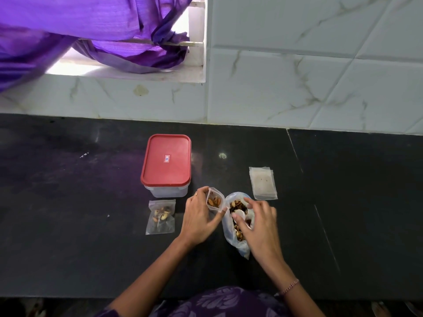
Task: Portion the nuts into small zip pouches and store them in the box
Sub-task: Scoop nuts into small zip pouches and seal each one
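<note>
Clear pouch (214, 200), centre frame, is standing mouth-up, left hand (200, 217) curling round it. Right hand (258, 225) is hovering in nut bag (230, 229), grasp indeterminable. Keeping both mouths adjacent is probably limiting spills. Box (166, 161) is sitting lidded above.

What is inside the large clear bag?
Mixed nuts and a small white round thing show in the large clear bag; the right hand covers the lower contents.
</note>
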Demonstrator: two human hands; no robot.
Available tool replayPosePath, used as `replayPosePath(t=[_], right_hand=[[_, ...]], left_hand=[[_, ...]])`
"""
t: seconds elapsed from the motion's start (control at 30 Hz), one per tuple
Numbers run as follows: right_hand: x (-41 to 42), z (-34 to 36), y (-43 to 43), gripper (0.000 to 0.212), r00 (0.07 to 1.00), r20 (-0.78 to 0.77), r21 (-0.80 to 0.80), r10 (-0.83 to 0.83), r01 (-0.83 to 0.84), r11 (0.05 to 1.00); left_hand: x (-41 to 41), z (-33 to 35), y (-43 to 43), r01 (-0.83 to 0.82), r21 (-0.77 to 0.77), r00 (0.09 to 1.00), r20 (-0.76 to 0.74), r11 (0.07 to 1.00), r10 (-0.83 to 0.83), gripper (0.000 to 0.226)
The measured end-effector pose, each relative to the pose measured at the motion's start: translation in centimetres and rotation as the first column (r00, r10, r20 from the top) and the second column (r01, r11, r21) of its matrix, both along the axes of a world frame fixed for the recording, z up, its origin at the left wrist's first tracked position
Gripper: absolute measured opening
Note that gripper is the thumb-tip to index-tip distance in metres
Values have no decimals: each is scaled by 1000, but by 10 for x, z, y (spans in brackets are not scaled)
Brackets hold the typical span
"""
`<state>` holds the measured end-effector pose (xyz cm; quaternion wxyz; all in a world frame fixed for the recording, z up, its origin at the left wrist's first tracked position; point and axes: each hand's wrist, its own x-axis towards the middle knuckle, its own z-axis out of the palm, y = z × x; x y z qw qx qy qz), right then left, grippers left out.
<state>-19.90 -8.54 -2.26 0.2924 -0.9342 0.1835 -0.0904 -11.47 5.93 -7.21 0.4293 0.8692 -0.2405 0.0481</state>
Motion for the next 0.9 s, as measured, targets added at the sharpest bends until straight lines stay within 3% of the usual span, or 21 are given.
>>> replayPosePath(t=[0.07,0.13,0.3,0.4,0.57,0.67,0.8,0.9], right_hand=[[9,10,16,58,995,79,100,57,-65,993],[19,17,28,59,995,50,121,89,-94,988],[36,20,25,19,994,73,93,76,-83,992],[41,21,15,11,991,97,105,92,-102,989],[47,29,4,15,978,24,157,209,-211,965],[49,34,5,19,967,25,196,255,-255,947],[47,36,15,22,980,119,381,160,-194,904],[43,31,27,18,989,143,567,46,-120,815]], left_hand=[[0,-2,-2,3,3,1000,-7,1000,-3,46],[0,-3,-3,-2,5,1000,-21,1000,2,50],[0,7,0,17,21,1000,-18,1000,-16,54],[-1,17,5,72,11,996,-50,997,-72,64],[11,27,22,179,-196,941,-253,964,-227,41],[16,27,26,139,-263,944,-257,955,-208,30],[16,33,28,24,-416,931,-322,909,-172,39],[14,35,30,-41,-467,928,-346,883,-140,45]])
